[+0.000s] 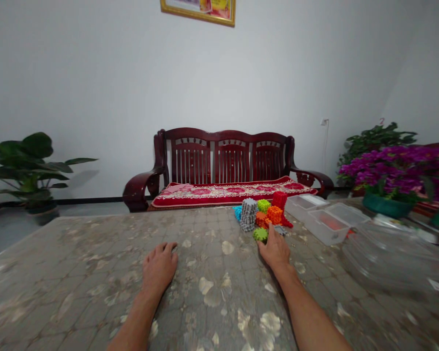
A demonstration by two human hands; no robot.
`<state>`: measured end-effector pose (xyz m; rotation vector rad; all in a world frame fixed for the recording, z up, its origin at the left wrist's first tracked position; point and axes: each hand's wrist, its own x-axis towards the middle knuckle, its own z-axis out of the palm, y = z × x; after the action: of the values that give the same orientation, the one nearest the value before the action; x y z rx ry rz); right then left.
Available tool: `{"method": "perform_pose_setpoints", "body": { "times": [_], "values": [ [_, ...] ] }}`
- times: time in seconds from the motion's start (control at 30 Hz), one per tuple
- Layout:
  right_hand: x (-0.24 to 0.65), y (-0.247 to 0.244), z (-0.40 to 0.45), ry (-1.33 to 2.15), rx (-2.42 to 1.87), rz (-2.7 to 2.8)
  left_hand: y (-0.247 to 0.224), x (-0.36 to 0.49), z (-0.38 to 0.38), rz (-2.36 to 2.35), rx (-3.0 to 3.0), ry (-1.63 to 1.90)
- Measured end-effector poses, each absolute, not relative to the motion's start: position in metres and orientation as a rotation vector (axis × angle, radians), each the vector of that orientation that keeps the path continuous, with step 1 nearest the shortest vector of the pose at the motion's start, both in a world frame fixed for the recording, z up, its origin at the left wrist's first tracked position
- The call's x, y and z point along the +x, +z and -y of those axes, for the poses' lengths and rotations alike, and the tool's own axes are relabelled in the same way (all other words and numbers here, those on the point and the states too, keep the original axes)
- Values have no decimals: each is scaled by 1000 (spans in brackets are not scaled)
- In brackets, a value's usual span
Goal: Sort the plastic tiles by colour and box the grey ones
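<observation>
Palm down on the table, my left hand [161, 265] lies with its fingers loosely spread and nothing in it. My right hand [277, 248] reaches to the front of a group of gear-shaped toy pieces. Its index finger points at the orange pieces [274, 214], and its thumb is apart, beside a green stack [260, 235]. Whether the fingertip touches a piece is hard to tell. Around these stand a tall grey stack [248, 214], a tall red stack [279, 201], a yellow-green stack [264, 205] and blue pieces [237, 211]. Flat grey pieces [280, 230] lie beyond my fingers.
Translucent plastic boxes [324, 229] stand right of the pieces, one with something orange inside. A larger clear container [391, 258] lies nearer on the right. Purple flowers [398, 168] fill a green pot behind it. A wooden bench [227, 161] stands beyond the patterned tablecloth [106, 263].
</observation>
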<state>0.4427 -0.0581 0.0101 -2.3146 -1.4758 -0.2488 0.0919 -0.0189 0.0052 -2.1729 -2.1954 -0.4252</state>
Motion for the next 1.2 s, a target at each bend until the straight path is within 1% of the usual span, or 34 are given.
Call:
{"method": "perform_pose_setpoints", "body": {
  "times": [0.3,0.47,0.6,0.73,0.8,0.9,1.0,1.2],
  "values": [
    [443,11,53,-241,-2381,1460,5,92,18,2211,-2165,-407],
    [445,6,53,-234,-2341,1453,6,92,19,2211,-2163,-401],
    [447,0,58,-258,-2217,1405,7,94,19,2219,-2156,-403],
    [447,-2,60,-339,-1992,1310,7,94,21,2207,-2161,-387],
    [445,-3,59,-325,-1860,1386,6,95,21,2182,-2173,-363],
    [438,-6,58,-257,-1762,1663,3,96,22,2150,-2179,-305],
    [430,-7,59,-222,-1879,1866,1,98,22,2115,-2161,-249],
    [422,6,62,-164,-2092,1961,2,100,25,2076,-2153,-209]
  ]
}}
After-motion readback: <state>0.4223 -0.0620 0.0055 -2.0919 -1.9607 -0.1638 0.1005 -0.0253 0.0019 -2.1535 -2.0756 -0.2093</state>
